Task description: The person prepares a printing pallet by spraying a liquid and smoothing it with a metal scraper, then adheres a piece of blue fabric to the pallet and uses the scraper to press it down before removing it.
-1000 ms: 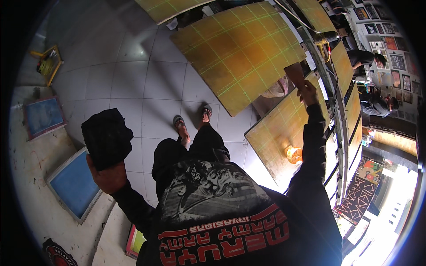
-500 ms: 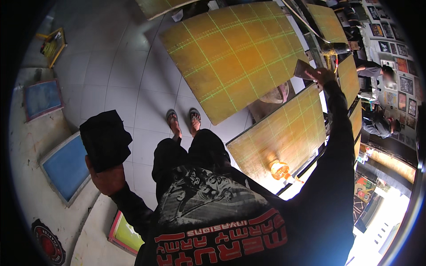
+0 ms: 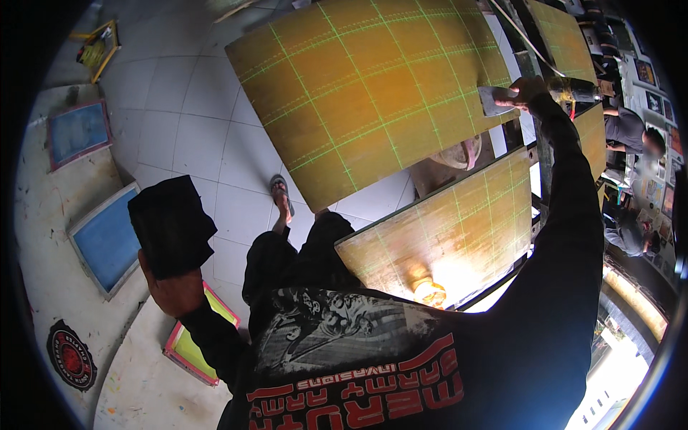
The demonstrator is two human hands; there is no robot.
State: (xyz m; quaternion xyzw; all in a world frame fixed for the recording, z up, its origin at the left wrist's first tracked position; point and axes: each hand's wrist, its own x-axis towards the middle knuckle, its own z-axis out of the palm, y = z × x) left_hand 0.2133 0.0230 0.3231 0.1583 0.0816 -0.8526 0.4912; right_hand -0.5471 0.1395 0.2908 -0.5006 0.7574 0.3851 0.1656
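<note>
My left hand [image 3: 177, 291] is closed on the lower end of a stack of folded black cloth [image 3: 172, 226], held up at my left side. My right arm reaches far to the right. Its hand [image 3: 527, 93] grips a flat grey scraper [image 3: 494, 101], whose blade lies against or just above the right edge of a large yellow-brown board [image 3: 358, 93] with green grid lines. Whether blade and board touch I cannot tell. Nearer to me, a second gridded board [image 3: 459, 215] carries an orange tub [image 3: 428, 292] at its near edge, in bright glare.
Blue framed screens [image 3: 107, 240] and a yellow-green one [image 3: 197, 337] lean along the pale wall at left. A dark power tool [image 3: 573, 89] sits beyond my right hand. Further boards [image 3: 562, 36] stand at the far right, where two people [image 3: 632, 132] are at work.
My body has shifted forward and to the right along the boards, one foot now hidden. The scraper has come from the gap between the boards to the large board's right edge.
</note>
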